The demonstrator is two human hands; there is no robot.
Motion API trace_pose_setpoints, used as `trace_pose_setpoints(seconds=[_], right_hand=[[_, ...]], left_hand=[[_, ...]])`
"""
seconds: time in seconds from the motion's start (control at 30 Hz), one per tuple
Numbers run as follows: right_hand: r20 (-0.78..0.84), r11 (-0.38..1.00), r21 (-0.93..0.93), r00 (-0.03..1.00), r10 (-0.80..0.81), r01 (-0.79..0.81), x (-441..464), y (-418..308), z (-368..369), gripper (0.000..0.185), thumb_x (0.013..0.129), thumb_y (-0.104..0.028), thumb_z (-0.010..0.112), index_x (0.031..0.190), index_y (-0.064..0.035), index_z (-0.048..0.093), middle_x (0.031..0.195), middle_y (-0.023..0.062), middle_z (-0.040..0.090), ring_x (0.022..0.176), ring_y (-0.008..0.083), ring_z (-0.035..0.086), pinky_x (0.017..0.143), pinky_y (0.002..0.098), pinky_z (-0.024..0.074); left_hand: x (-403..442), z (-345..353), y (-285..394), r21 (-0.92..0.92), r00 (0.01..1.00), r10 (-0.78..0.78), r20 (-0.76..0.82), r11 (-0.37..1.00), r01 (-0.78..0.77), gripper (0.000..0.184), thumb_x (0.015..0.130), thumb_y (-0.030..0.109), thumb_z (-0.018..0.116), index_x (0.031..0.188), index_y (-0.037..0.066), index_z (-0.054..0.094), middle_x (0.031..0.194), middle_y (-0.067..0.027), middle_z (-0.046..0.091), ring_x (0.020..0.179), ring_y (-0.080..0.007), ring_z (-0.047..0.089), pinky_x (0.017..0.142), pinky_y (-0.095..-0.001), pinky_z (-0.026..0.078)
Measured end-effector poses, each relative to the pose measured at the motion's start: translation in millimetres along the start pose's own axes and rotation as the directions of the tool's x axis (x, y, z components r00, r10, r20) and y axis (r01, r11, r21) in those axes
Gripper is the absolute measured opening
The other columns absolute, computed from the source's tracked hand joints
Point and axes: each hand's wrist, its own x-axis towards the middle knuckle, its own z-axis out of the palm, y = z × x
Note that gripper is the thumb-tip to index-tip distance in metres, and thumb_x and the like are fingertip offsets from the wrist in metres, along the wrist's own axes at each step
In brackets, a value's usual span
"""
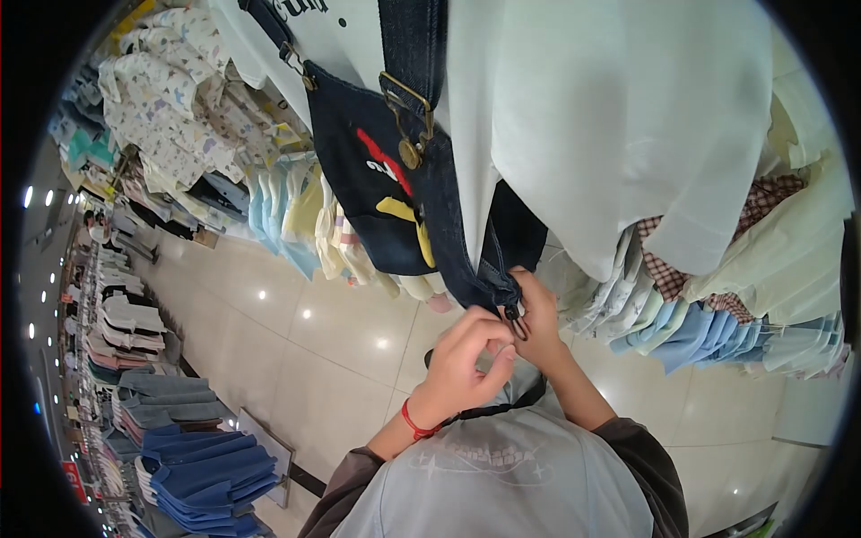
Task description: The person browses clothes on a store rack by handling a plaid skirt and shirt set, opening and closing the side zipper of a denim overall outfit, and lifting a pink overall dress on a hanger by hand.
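Dark denim overalls [359, 161] with red and yellow patches and brass buckles hang over a white shirt [336, 40]. My right hand [538, 318] is closed around the lower end of the denim, where a small dark loop [517, 327] hangs down. Just left of it, my left hand [465, 363], with a red cord on the wrist, has its fingers curled and its thumb and fingertips near the loop. Whatever those fingertips pinch is too small to tell.
Large white garments [619, 108] hang close at the upper right. Pale blue shirts [695, 336] hang below them. Racks with blue clothes [202, 475] and grey clothes [166, 394] stand at the left, beyond the tiled floor [314, 345]. Patterned shirts [170, 90] hang at the upper left.
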Motion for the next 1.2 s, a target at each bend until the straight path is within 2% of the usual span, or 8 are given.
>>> trace_pose_setpoints(seconds=[0.1,0.23,0.47,0.8,0.9,1.0,1.1,1.2], right_hand=[[0.061,0.884,0.322,0.939,0.337,-0.338,-4,-8,2,0.022,0.083,-0.005,0.055,0.103,0.0029,0.050,0.090,0.0069,0.059,0.078,0.0122,0.055,0.072,0.0248,0.0435],[0.175,0.662,0.638,0.912,0.371,-0.392,-6,-21,13,0.028,0.091,-0.008,0.043,0.118,0.0006,0.044,0.097,0.0053,0.057,0.088,0.0101,0.050,0.083,0.0260,0.0405],[0.451,0.766,0.402,0.836,0.311,-0.502,-14,-35,-8,0.031,0.092,-0.019,0.034,0.107,0.0022,0.050,0.097,0.0060,0.057,0.086,0.0125,0.051,0.078,0.0282,0.0414],[0.315,0.833,0.405,0.913,0.260,-0.377,-24,-33,-30,0.041,0.095,-0.033,0.030,0.107,0.0004,0.051,0.098,0.0065,0.057,0.087,0.0124,0.050,0.075,0.0296,0.0412],[-0.007,0.826,0.395,0.898,0.440,-0.402,-24,-28,-30,0.052,0.094,-0.042,0.031,0.112,0.0036,0.047,0.111,0.0087,0.054,0.099,0.0149,0.050,0.087,0.0286,0.0398],[-0.295,0.866,0.386,0.847,0.443,-0.319,-26,-7,-49,0.030,0.092,-0.028,0.043,0.103,-0.0010,0.052,0.102,0.0039,0.056,0.094,0.0128,0.049,0.079,0.0283,0.0408],[-0.133,0.857,0.453,0.932,0.338,-0.246,-29,5,-81,0.027,0.085,-0.019,0.058,0.103,-0.0007,0.051,0.103,0.0020,0.055,0.095,0.0129,0.049,0.083,0.0285,0.0405],[0.096,0.883,0.125,0.891,0.444,-0.453,-9,-18,-106,0.043,0.072,-0.015,0.072,0.106,0.0024,0.053,0.104,0.0063,0.058,0.096,0.0126,0.051,0.085,0.0273,0.0403]], left_hand=[[5,-8,1,0.214,0.977,0.158,-0.142,0.969,-0.126,0.035,0.069,0.003,0.065,0.101,0.003,0.051,0.104,-0.0161,0.050,0.070,-0.0192,0.051,0.063,-0.0287,0.045],[14,-20,-2,0.475,0.969,0.235,-0.073,0.863,-0.174,0.050,0.068,0.006,0.069,0.115,0.007,0.052,0.125,-0.0207,0.039,0.086,-0.0215,0.051,0.065,-0.0289,0.046],[25,-29,11,0.585,0.961,0.273,0.046,0.772,-0.247,0.033,0.068,0.011,0.072,0.099,0.009,0.064,0.131,-0.0189,0.038,0.087,-0.0236,0.054,0.060,-0.0261,0.045],[25,-15,9,0.520,0.913,0.389,0.126,0.758,-0.395,0.031,0.066,0.009,0.067,0.097,0.009,0.063,0.122,-0.0070,0.052,0.067,-0.0177,0.046,0.062,-0.0278,0.040],[18,-12,-1,0.461,0.927,0.329,0.179,0.804,-0.375,0.033,0.067,0.007,0.065,0.100,0.007,0.062,0.121,-0.0068,0.053,0.077,-0.0204,0.051,0.068,-0.0308,0.042],[7,-15,-23,0.422,0.960,0.220,0.171,0.864,-0.273,0.036,0.069,0.005,0.064,0.104,0.006,0.059,0.121,-0.0096,0.053,0.087,-0.0252,0.054,0.075,-0.0340,0.043],[-10,-26,-55,0.462,0.994,0.067,0.083,0.881,-0.098,0.037,0.071,0.002,0.064,0.107,0.004,0.057,0.120,-0.0129,0.051,0.099,-0.0304,0.053,0.084,-0.0367,0.043],[-21,-38,-76,0.484,0.996,-0.084,-0.041,0.870,0.093,0.037,0.074,0.003,0.061,0.110,0.003,0.053,0.123,-0.0155,0.046,0.110,-0.0337,0.047,0.092,-0.0390,0.039]])
